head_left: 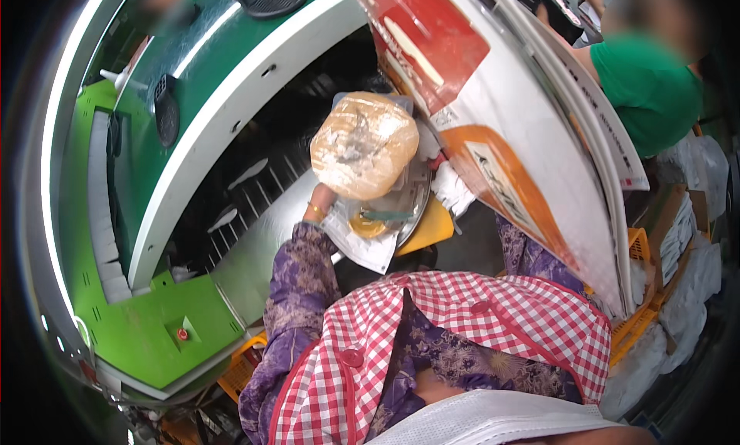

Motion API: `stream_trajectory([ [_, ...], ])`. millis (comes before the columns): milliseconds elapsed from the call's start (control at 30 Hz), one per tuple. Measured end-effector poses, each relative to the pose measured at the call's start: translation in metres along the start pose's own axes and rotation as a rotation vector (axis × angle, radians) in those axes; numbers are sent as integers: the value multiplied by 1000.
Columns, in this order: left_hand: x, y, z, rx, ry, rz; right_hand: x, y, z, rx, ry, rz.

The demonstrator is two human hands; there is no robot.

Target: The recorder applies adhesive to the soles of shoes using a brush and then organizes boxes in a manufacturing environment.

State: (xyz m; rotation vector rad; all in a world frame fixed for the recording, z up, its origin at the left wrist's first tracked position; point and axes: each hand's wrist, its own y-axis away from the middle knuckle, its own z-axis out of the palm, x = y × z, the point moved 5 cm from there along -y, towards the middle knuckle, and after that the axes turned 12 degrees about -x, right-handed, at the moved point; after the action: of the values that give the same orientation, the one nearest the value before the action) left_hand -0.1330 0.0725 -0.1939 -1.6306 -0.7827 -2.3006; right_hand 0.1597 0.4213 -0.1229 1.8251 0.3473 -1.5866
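A round, tan, shiny bundle that looks wrapped in clear plastic sits in the middle, above a round metal tray. At its lower left edge is my left hand, with a gold bangle at the wrist. The bundle hides the fingers, so their grip does not show. Below the bundle lie a white paper sheet, a yellow roll-like piece and a yellow flat piece. My right sleeve runs behind a large printed cardboard panel, which hides my right hand.
To the left curves a green conveyor belt with a white edge, carrying dark shoe soles. A green panel with a red button stands at lower left. On the right are yellow crates, plastic bags and a person in green.
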Motion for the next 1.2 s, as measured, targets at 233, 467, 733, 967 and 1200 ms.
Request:
stream_trajectory([
  [233, 13, -14, 5, -42, -62, -62, 48, -23, -5, -35, -213, -10],
  [467, 37, -32, -15, -257, 462, -146, 94, 44, 10, 30, -305, 4],
  [733, -33, 21, -3, -188, 345, -219, 142, 85, 120, -20, -429, 169],
  [967, -30, -1, 32, -119, 267, -29, 142, 45, 114, 8, -283, 124],
  [1200, -23, -19, 17, -55, 45, -156, 158, 9, 108, 20, -221, 154],
])
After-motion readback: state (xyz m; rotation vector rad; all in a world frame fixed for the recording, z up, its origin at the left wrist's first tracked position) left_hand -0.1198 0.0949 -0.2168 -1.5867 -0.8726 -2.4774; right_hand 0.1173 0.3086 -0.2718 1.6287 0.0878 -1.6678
